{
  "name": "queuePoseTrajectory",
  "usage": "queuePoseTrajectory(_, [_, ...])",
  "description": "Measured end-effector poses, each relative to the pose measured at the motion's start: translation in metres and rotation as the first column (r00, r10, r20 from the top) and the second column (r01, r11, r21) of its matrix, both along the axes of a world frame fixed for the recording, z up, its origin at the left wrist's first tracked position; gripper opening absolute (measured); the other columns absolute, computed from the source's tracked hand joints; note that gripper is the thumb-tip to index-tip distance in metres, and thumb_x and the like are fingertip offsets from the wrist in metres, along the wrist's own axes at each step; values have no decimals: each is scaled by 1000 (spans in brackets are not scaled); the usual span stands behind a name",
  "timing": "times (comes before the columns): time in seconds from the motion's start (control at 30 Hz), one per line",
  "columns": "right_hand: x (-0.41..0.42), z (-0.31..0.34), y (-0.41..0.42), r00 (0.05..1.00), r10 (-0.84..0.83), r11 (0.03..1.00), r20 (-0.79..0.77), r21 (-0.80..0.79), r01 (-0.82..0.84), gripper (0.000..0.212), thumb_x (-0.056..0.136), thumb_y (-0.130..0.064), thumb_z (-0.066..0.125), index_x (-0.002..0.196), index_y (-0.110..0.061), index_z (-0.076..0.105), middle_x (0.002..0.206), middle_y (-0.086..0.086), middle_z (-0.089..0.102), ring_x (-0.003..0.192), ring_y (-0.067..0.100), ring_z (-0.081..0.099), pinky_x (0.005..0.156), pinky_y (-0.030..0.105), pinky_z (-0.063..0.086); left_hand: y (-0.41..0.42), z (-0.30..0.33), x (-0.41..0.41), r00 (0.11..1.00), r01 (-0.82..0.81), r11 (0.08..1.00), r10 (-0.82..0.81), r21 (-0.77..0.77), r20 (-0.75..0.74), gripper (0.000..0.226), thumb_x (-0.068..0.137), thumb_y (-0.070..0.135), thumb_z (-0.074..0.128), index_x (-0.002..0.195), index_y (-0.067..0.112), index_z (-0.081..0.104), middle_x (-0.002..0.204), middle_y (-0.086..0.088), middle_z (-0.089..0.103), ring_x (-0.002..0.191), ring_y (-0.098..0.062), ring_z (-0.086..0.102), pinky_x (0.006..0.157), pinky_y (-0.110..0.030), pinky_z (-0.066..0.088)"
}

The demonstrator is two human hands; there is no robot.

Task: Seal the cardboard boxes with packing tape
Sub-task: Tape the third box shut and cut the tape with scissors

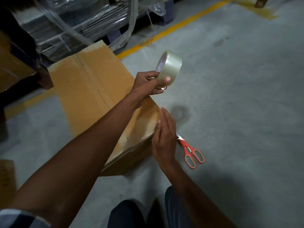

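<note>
Mid-taping: left hand (148, 83) grips tape roll (169, 66), right hand (164, 137) flat, fingers straight, against box (92, 89) edge; next, probably cut with scissors (191, 151).

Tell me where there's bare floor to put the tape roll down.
Bare concrete lies right of the cardboard box, beyond the scissors, up to the yellow line. Crowded: the wrapped pallet behind the box.
</note>
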State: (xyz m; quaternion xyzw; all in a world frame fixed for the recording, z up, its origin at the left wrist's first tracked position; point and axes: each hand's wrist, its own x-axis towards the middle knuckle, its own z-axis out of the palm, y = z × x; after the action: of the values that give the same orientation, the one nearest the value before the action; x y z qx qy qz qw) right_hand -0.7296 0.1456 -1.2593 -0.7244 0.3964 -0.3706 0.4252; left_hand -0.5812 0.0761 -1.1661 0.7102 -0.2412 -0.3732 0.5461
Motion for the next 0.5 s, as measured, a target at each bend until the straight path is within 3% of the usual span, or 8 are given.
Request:
queuePoseTrajectory(0.07, [0,-6,-3,999,-11,993,48,114,6,46,109,-26,35,153,-18,43,154,2,48,138,4,45,111,21,39,7,7,4,1000,-27,1000,27,-10,-4,20,81,17,87,97,11,77,100,-24,76,86,-27,78,81,-34,64])
queuePoseTrajectory(0.13, [-3,-7,-9,998,1,957,62,288,-18,50,108,-44,34,156,-32,32,149,4,52,129,10,54,105,31,48,13,13,6,998,-61,998,61,-16,-24,21,81,19,87,97,12,76,102,-25,76,91,-31,77,83,-36,64])
queuePoseTrajectory(0.2, [-5,-8,-14,1000,14,909,23,416,-23,54,108,-51,31,159,-35,26,155,4,45,138,20,49,111,41,44,20,16,6,994,-95,995,93,-31,-52,20,81,19,87,96,12,75,103,-25,75,93,-33,77,84,-38,64])
queuePoseTrajectory(0.27, [-1,-7,-11,1000,13,909,24,416,-22,59,107,-52,33,161,-33,19,165,0,30,149,19,33,120,42,33,28,16,8,991,-119,992,116,-40,-68,22,81,18,87,97,11,75,104,-25,75,93,-33,77,82,-37,64])
queuePoseTrajectory(0.37, [4,-10,-13,997,37,858,63,510,-64,84,89,-82,33,158,-41,10,164,7,29,146,27,38,117,50,37,41,19,6,987,-144,989,140,-44,-86,25,81,17,87,101,8,75,106,-25,75,93,-33,77,79,-35,64])
queuePoseTrajectory(0.43, [4,-11,-27,997,65,766,-44,643,-22,102,80,-90,28,162,-34,3,167,15,23,149,36,31,120,52,30,52,26,5,983,-165,985,160,-48,-93,19,82,15,86,95,9,74,104,-24,76,92,-32,77,79,-34,64])
queuePoseTrajectory(0.5, [1,-1,-28,977,-12,729,-213,667,155,99,90,-80,34,163,-24,-3,168,20,10,155,39,15,124,54,18,63,32,8,977,-199,978,192,-63,-95,15,82,12,86,88,14,72,99,-21,75,90,-31,76,80,-34,64])
